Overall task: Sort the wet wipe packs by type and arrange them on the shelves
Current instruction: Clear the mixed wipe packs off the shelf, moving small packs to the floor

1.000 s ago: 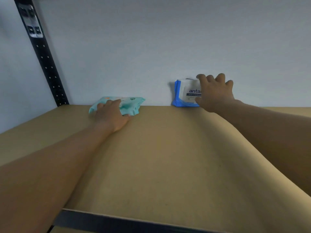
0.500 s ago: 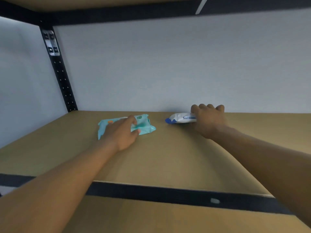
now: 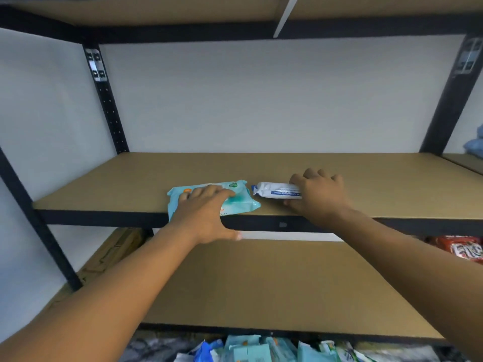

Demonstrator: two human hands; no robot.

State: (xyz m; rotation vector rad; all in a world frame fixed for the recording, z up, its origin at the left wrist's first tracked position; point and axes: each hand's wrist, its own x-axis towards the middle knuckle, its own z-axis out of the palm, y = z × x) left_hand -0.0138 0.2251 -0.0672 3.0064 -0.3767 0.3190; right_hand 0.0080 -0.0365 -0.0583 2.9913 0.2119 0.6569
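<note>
Head view. Faces the middle shelf board (image 3: 379,184) of a black metal rack, brown and flat, with a white wall behind it. Reaches both bare forearms up to that board's front edge.

Lays the left hand (image 3: 201,212) flat on the teal pack (image 3: 239,202), fingers straight and spread across its top, thumb sticking out below the board's front rail (image 3: 104,218). Has the teal pack lying flat on the board at the front edge, left of the board's middle, with one near corner poking out past the rail.

Grips with the right hand (image 3: 317,194) the right end of the white-and-blue pack (image 3: 277,190), fingers curled over its far side, thumb tucked against its near side. Holds that pack on the board just right of the teal one, with a small gap between them and a narrow printed side turned toward the camera. Cannot tell whether it stands on its edge or sits a little clear of the board.

Takes in, below the board, a lower board (image 3: 261,283) of the same brown, and under that a blurred heap of packs (image 3: 261,348) in teal, white and blue. Catches a red packet (image 3: 465,249) just under the board's right end, and something blue (image 3: 477,145) beyond the right upright (image 3: 449,100), about level with the board. Sees the underside of another shelf (image 3: 156,9) above the board.
</note>
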